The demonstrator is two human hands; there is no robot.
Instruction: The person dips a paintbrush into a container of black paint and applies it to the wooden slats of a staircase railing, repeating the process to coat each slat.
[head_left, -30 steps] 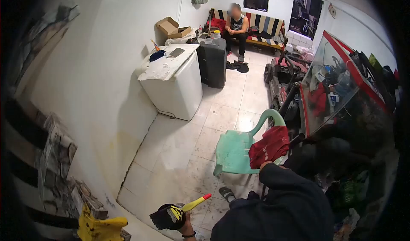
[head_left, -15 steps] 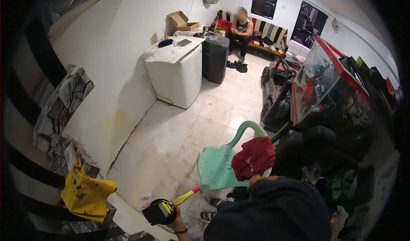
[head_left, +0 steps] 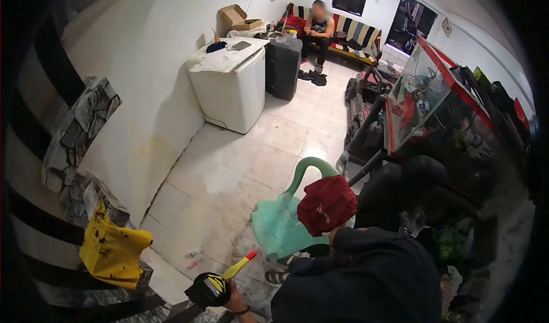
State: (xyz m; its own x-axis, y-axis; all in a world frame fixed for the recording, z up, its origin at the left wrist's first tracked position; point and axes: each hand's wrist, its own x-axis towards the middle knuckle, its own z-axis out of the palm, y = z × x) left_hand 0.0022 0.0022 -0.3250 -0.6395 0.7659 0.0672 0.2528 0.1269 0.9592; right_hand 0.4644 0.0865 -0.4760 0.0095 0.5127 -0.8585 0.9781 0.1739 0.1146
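Observation:
In my left hand (head_left: 235,300), low in the view, is a black container (head_left: 200,291) smeared with yellow inside. A brush (head_left: 237,267) with a yellow, red-tipped handle leans out of it; its bristles are hidden. My right hand (head_left: 334,235) is closed at the lower edge of a dark red cloth (head_left: 327,204) with a small white mark, its fingers mostly covered. Behind and beside the cloth stands a pale green plastic chair (head_left: 277,228). My dark shirt hides the floor below.
A yellow, dark-spotted cloth (head_left: 111,246) hangs on the stone-edged railing at left. Beyond are a white appliance (head_left: 229,91), a black box (head_left: 283,68) and a person (head_left: 318,28) seated on a striped sofa. A red-framed glass tank (head_left: 423,100) and clutter line the right.
The view has shifted slightly. The red cloth has turned, so a different white mark shows, and it sits farther left with the chair. My left hand still grips the black container.

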